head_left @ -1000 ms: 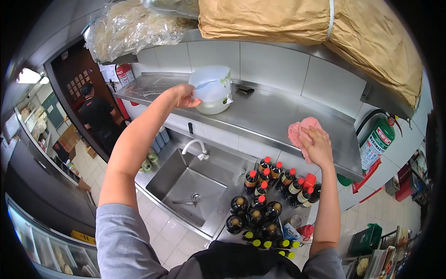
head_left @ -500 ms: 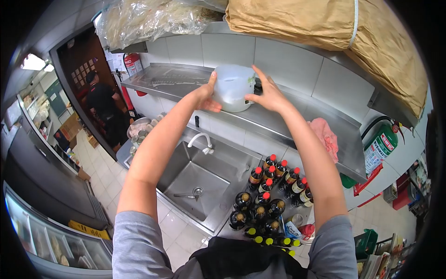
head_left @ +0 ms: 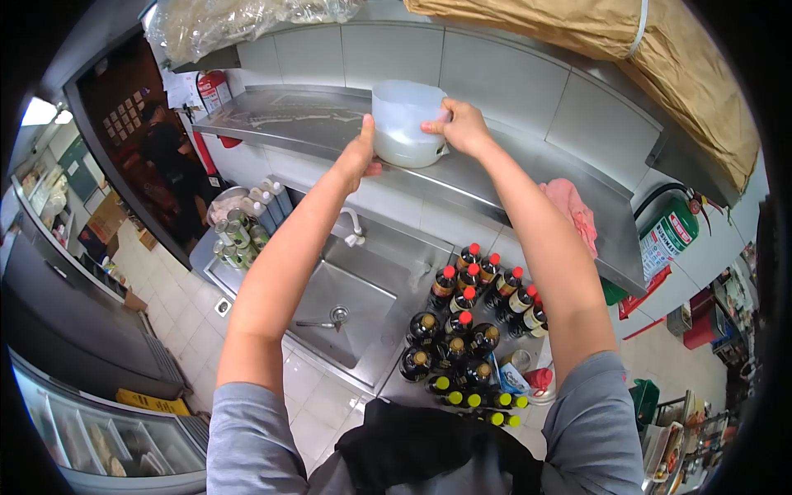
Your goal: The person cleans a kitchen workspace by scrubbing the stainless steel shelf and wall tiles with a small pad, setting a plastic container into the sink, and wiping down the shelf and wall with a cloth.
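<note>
A translucent white plastic jug (head_left: 404, 125) with pale liquid in its bottom stands on the steel wall shelf (head_left: 495, 177). My left hand (head_left: 361, 150) presses against the jug's left side, thumb up. My right hand (head_left: 456, 125) grips the jug's right side near the rim. A pink cloth (head_left: 571, 211) lies alone on the shelf, to the right of my right arm.
Below the shelf is a steel sink (head_left: 330, 309) with a white tap (head_left: 355, 229). Several dark sauce bottles (head_left: 462, 338) with red and yellow caps crowd the counter. Brown paper sacks (head_left: 676, 58) sit overhead. A green fire extinguisher (head_left: 667, 235) hangs right. A person (head_left: 169, 177) stands in the doorway, left.
My right hand left the pink cloth and came over to the jug's right side. Now both hands hold the jug, which sits upright near the shelf's front edge.
</note>
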Action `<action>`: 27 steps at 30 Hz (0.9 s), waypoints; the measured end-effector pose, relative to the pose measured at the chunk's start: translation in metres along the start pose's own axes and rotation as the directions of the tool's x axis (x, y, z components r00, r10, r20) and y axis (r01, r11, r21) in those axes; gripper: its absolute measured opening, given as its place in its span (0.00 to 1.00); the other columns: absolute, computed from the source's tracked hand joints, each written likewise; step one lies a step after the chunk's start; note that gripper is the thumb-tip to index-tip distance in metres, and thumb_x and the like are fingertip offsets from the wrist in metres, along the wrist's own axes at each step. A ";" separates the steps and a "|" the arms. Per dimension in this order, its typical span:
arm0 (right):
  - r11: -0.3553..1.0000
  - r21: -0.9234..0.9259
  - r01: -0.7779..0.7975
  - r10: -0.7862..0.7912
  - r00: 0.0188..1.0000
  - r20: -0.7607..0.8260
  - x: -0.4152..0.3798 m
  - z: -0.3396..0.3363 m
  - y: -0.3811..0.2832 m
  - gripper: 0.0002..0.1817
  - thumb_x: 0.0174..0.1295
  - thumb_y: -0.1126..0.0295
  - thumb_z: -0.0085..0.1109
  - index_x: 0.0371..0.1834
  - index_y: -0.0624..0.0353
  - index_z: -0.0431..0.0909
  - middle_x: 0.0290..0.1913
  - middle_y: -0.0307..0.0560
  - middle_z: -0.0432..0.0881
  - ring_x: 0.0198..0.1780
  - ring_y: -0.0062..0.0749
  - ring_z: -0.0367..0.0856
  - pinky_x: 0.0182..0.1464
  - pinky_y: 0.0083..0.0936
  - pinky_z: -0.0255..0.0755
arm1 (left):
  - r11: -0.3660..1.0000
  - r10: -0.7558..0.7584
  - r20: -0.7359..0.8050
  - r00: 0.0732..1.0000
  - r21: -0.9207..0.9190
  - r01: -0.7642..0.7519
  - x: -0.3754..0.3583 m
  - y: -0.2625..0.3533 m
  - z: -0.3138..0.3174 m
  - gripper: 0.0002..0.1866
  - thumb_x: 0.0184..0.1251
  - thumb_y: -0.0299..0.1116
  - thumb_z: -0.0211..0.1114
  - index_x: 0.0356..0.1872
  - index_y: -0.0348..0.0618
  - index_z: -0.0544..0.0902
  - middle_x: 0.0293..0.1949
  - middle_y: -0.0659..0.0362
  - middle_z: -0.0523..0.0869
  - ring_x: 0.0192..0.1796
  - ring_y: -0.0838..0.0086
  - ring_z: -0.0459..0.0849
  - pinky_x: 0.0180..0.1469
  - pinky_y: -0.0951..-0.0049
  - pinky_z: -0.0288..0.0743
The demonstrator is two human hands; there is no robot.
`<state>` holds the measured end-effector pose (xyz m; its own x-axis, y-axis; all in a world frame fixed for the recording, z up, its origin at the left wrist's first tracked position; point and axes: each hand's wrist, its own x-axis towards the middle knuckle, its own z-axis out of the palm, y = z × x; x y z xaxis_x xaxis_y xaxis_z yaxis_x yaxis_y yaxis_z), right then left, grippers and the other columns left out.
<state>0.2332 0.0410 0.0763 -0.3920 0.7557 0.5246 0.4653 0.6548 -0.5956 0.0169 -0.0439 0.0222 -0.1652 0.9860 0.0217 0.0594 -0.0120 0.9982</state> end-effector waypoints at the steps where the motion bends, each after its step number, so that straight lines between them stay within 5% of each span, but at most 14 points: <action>1: 1.000 0.003 -0.016 0.016 1.000 0.013 0.002 -0.001 0.001 0.25 0.46 0.54 0.83 0.32 0.62 0.79 0.35 0.53 0.87 0.38 0.43 0.85 0.45 0.37 0.77 | 0.999 0.011 -0.024 1.000 -0.048 -0.012 0.002 0.000 0.003 0.59 0.64 0.82 0.42 0.80 0.38 0.53 0.65 0.35 0.71 0.50 0.60 0.81 0.56 0.59 0.78; 5: 0.998 0.049 -0.049 0.048 0.998 0.039 0.011 -0.008 0.004 0.26 0.46 0.53 0.83 0.29 0.61 0.77 0.32 0.52 0.86 0.36 0.40 0.83 0.43 0.38 0.77 | 0.978 -0.104 -0.103 0.989 -0.193 0.083 0.011 0.009 0.006 0.60 0.67 0.79 0.46 0.78 0.29 0.50 0.60 0.36 0.74 0.48 0.60 0.80 0.54 0.58 0.77; 8: 0.994 -0.107 -0.002 0.010 0.998 0.066 0.002 -0.029 -0.026 0.20 0.54 0.58 0.79 0.30 0.59 0.76 0.31 0.44 0.84 0.31 0.27 0.81 0.33 0.30 0.77 | 0.906 -0.241 0.014 0.970 -0.354 0.230 0.018 0.019 0.004 0.60 0.68 0.77 0.49 0.77 0.24 0.49 0.59 0.36 0.74 0.50 0.58 0.80 0.57 0.53 0.76; 11: 0.993 -0.107 0.057 -0.048 0.995 0.087 -0.004 -0.044 -0.050 0.21 0.55 0.59 0.79 0.29 0.59 0.74 0.30 0.44 0.82 0.31 0.27 0.80 0.32 0.29 0.76 | 0.800 -0.296 0.089 0.951 -0.520 0.298 0.000 0.039 0.009 0.61 0.65 0.78 0.51 0.77 0.25 0.50 0.57 0.37 0.74 0.53 0.53 0.80 0.62 0.47 0.74; 14: 0.989 -0.126 0.074 -0.062 0.994 0.091 -0.018 -0.057 -0.077 0.20 0.54 0.59 0.79 0.29 0.59 0.75 0.30 0.44 0.83 0.30 0.29 0.80 0.33 0.29 0.75 | 0.818 -0.221 0.132 0.966 -0.514 0.257 -0.027 0.062 -0.002 0.57 0.67 0.75 0.52 0.78 0.31 0.52 0.62 0.37 0.73 0.59 0.48 0.79 0.63 0.43 0.76; 17: 0.977 0.046 0.206 -0.209 0.976 0.061 -0.032 -0.051 -0.099 0.16 0.56 0.67 0.76 0.41 0.63 0.80 0.34 0.52 0.87 0.36 0.39 0.85 0.42 0.32 0.79 | 0.781 -0.134 0.600 0.789 -0.426 0.457 -0.029 0.080 -0.056 0.58 0.57 0.80 0.58 0.82 0.60 0.51 0.79 0.52 0.61 0.75 0.43 0.65 0.65 0.28 0.64; 20: 0.965 -0.064 0.255 -0.248 0.964 0.100 -0.063 -0.054 -0.141 0.16 0.53 0.67 0.78 0.38 0.62 0.81 0.38 0.50 0.89 0.38 0.45 0.86 0.44 0.36 0.79 | 0.926 -0.061 0.430 0.901 -0.313 0.211 -0.107 0.112 -0.046 0.53 0.55 0.74 0.68 0.74 0.47 0.66 0.72 0.49 0.70 0.68 0.46 0.73 0.62 0.37 0.71; 23: 0.882 0.020 0.471 -0.472 0.880 0.050 -0.079 -0.016 -0.135 0.19 0.49 0.60 0.80 0.32 0.61 0.80 0.27 0.52 0.84 0.29 0.41 0.84 0.35 0.37 0.76 | 0.924 -0.113 0.350 0.930 -0.306 0.227 -0.131 0.084 -0.069 0.49 0.70 0.69 0.54 0.78 0.40 0.56 0.68 0.41 0.71 0.67 0.45 0.76 0.60 0.41 0.80; 25: 0.904 0.181 0.386 -0.408 0.907 0.101 -0.107 -0.004 -0.146 0.16 0.48 0.65 0.78 0.32 0.62 0.81 0.29 0.58 0.85 0.34 0.52 0.86 0.39 0.42 0.77 | 0.863 -0.193 0.305 0.932 -0.398 0.309 -0.166 0.072 -0.071 0.42 0.71 0.62 0.55 0.77 0.47 0.59 0.73 0.46 0.69 0.69 0.44 0.74 0.56 0.39 0.83; 27: 0.836 0.270 0.478 -0.505 0.863 0.034 -0.125 0.029 -0.130 0.15 0.49 0.66 0.77 0.31 0.61 0.79 0.36 0.59 0.84 0.41 0.56 0.84 0.45 0.45 0.77 | 0.888 -0.154 0.222 0.963 -0.396 0.233 -0.194 0.040 -0.077 0.46 0.67 0.61 0.58 0.77 0.42 0.57 0.72 0.42 0.68 0.68 0.43 0.75 0.55 0.37 0.83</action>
<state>0.1988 -0.1388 0.0705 -0.6001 0.3219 0.7323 -0.0131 0.9114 -0.4114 -0.0248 -0.2486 0.0623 0.0503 0.9881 -0.1453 -0.3758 0.1535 0.9139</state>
